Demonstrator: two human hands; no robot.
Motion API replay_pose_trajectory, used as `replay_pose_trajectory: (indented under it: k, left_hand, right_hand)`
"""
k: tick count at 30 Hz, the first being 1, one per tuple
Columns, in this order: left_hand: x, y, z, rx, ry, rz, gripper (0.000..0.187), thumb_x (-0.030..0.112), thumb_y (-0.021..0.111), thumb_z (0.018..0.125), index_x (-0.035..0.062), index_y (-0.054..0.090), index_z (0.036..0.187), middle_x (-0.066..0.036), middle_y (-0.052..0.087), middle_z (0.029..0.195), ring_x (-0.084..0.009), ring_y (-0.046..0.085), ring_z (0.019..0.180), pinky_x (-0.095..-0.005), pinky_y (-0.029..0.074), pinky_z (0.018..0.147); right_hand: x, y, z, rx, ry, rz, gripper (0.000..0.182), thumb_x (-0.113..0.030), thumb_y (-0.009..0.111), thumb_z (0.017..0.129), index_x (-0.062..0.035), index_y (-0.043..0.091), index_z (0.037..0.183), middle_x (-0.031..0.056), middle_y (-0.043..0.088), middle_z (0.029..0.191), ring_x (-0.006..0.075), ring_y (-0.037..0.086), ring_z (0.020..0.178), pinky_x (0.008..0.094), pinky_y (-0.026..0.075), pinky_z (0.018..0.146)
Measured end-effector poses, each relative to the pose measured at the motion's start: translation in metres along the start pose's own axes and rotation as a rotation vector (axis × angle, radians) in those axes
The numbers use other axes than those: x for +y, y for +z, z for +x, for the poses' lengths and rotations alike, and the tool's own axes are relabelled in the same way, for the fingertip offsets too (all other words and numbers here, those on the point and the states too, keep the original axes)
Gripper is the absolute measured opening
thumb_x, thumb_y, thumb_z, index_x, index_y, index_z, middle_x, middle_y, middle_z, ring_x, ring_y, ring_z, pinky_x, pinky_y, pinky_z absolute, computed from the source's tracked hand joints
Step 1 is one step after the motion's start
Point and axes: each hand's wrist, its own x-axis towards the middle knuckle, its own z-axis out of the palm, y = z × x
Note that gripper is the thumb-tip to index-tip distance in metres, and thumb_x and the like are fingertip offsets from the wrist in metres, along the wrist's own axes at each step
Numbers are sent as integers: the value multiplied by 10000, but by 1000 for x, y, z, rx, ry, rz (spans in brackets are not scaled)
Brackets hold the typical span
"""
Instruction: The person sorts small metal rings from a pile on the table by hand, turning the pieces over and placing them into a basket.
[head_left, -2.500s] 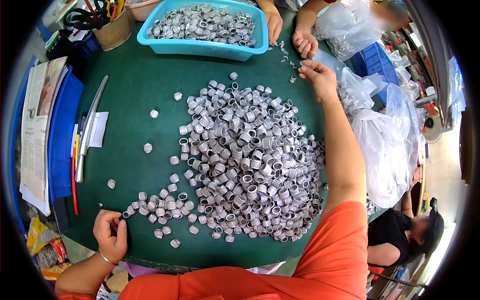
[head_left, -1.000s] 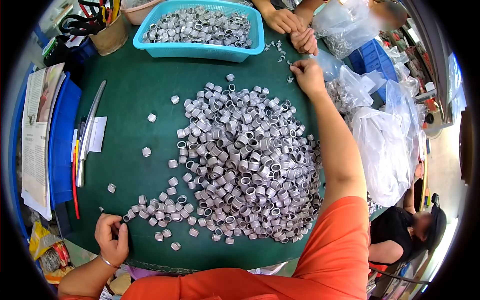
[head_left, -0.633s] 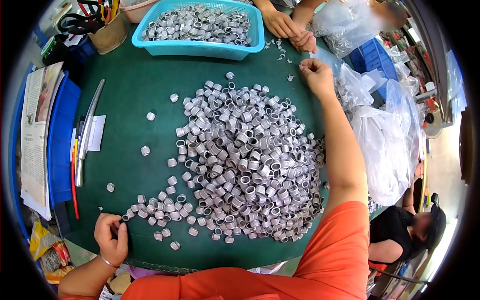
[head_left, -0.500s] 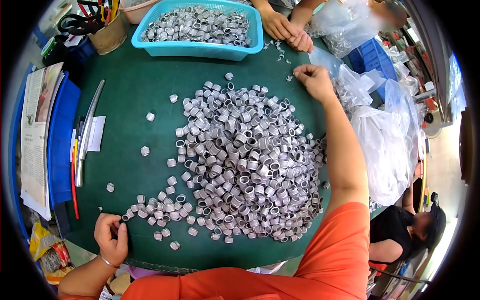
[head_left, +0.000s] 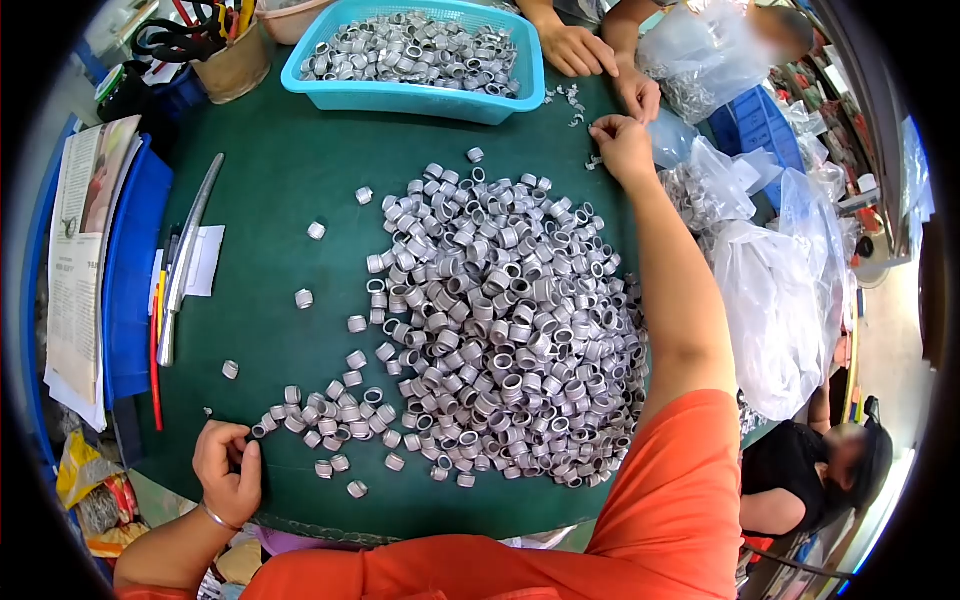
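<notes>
A big heap of small silver metal rings (head_left: 510,330) covers the middle of the green table (head_left: 270,200). My left hand (head_left: 228,470) rests at the near left edge, its thumb and index finger bent toward each other beside a ring (head_left: 259,431) at the end of a smaller cluster. Whether it grips that ring is unclear. My right hand (head_left: 625,150) reaches to the far right with fingertips pinched together, above small metal scraps (head_left: 593,163) and close to a co-worker's hand (head_left: 636,92). What its fingertips hold is too small to make out.
A turquoise basket (head_left: 420,100) of rings stands at the back. A long metal rod (head_left: 190,260), pens and a blue tray (head_left: 135,280) lie left, with a tool cup (head_left: 232,68) behind. Plastic bags (head_left: 770,310) line the right side. Another person (head_left: 790,470) is at the lower right.
The view has shifted slightly. My right hand has moved up toward the co-worker's hands, its fingertips closer together. The co-worker's two hands have moved apart. My left hand stays beside the small cluster.
</notes>
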Motion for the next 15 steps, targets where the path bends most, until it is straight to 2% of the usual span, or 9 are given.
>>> replay_pose_trajectory:
  k: [1,2,7,11,15]
  left_hand:
    - [0,0,0,-1,-12,-6,153,-26,580,764,15,530,903,-70,464,726,-151,415,552,-250,331,485]
    - [0,0,0,1,-14,-8,153,-26,580,764,15,530,903,-70,464,726,-151,415,552,-250,331,485]
    - [1,1,0,-3,-12,-20,162,-31,576,763,15,526,910,-72,465,730,-151,417,557,-252,331,486]
    - [0,1,-1,0,0,-15,168,-35,575,762,18,525,914,-71,466,736,-149,415,557,-251,329,484]
    - [-1,0,-2,-2,-16,-18,170,-37,575,760,19,525,913,-70,467,740,-148,416,557,-250,329,485]
  right_hand:
    - [-3,-1,0,-2,21,-25,93,-92,684,762,-24,684,824,134,671,751,239,643,695,332,492,659]
    - [-4,-3,0,-3,19,-27,93,-92,684,762,-24,684,824,134,671,751,239,643,695,332,492,659]
    - [-2,-17,-13,8,-3,226,104,-27,683,754,-5,685,856,103,674,740,157,621,665,280,485,631]
    - [11,-30,-15,19,-24,271,125,-46,690,755,-17,691,876,100,676,748,155,620,659,283,487,637]
    - [24,-40,-5,156,82,89,138,-87,689,752,-27,700,875,146,677,762,218,651,694,322,499,679]
